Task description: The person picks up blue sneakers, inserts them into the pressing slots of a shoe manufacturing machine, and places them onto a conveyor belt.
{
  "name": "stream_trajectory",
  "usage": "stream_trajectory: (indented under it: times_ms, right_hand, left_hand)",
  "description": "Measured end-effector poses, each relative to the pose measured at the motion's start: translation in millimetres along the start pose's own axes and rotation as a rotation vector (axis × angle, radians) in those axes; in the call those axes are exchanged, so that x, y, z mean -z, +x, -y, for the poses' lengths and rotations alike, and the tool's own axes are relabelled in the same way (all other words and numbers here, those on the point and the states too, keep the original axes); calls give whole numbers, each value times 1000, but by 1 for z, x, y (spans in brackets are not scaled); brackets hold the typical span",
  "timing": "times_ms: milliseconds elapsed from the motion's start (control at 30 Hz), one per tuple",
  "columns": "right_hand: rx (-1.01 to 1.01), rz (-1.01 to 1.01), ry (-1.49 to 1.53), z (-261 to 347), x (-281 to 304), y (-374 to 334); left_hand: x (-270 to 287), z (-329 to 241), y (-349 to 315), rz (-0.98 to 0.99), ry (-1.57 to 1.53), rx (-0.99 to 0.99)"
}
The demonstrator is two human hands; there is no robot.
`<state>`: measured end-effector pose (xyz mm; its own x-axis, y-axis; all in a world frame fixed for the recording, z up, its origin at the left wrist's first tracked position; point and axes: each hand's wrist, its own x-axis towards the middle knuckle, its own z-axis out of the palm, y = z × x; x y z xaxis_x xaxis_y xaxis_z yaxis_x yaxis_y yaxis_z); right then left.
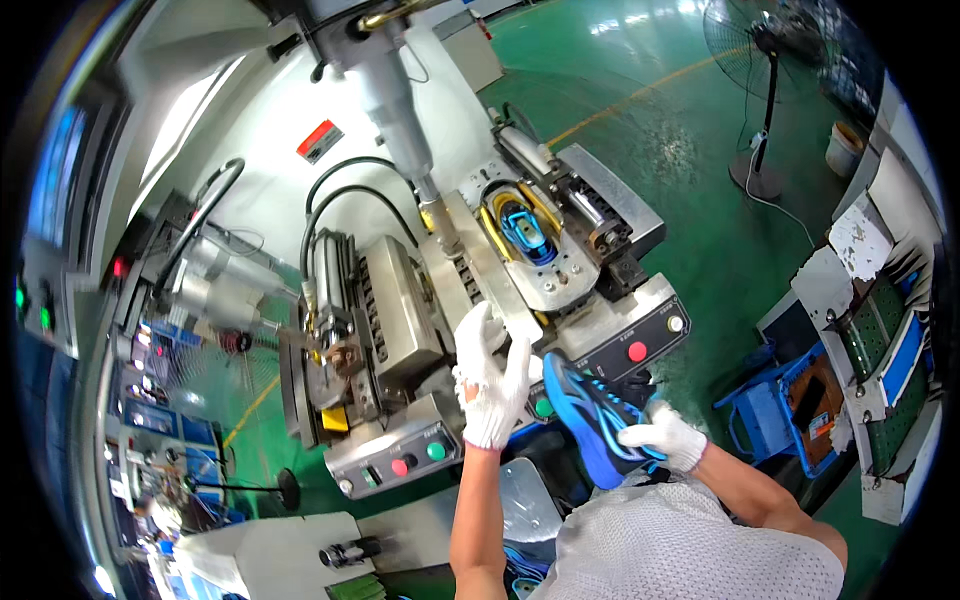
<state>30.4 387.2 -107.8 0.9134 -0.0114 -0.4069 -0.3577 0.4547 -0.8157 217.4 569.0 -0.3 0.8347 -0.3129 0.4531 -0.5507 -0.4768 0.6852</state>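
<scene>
In my right hand (665, 436), in a white knit glove, is a blue and black sports shoe (592, 425), its sole side turned toward the left. The fingers grip it at the edge, in front of my body. My left hand (490, 380), also gloved, is raised with thumb and fingers apart and nothing between them. It appears in front of the metal machine (480, 270); whether it touches the metal I cannot tell. Beyond it, another blue and black shoe (527, 232) sits in the machine's right-hand station, with yellow-edged pads around it.
Control panels with red and green buttons (637, 351) run along the machine's front. A left-hand station (345, 320) carries cylinders and black hoses. To the right are a blue crate (775, 410) and a rack (880, 350). A pedestal fan (765, 110) stands farther back on the green floor.
</scene>
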Motion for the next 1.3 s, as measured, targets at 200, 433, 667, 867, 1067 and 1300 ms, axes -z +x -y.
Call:
stream_trajectory:
  times_ms: [200,433,667,867,1067,1300]
  right_hand:
    - [258,-214,138,20,58,-8]
    - [177,-454,177,56,85,-25]
    - [128,-413,-283,55,88,-4]
    - [260,-483,-325,105,55,49]
    - [222,-63,-124,208,3,242]
    - [262,-438,-1580,128,-39,502]
  left_hand:
    - [-140,126,132,52,119,326]
    - [-242,181,212,-6,425,719]
    - [-174,212,249,79,22,699]
    - [-87,121,159,130,-238,533]
    - [24,63,-8,238,-173,762]
    - [95,-8,-270,-122,207,1243]
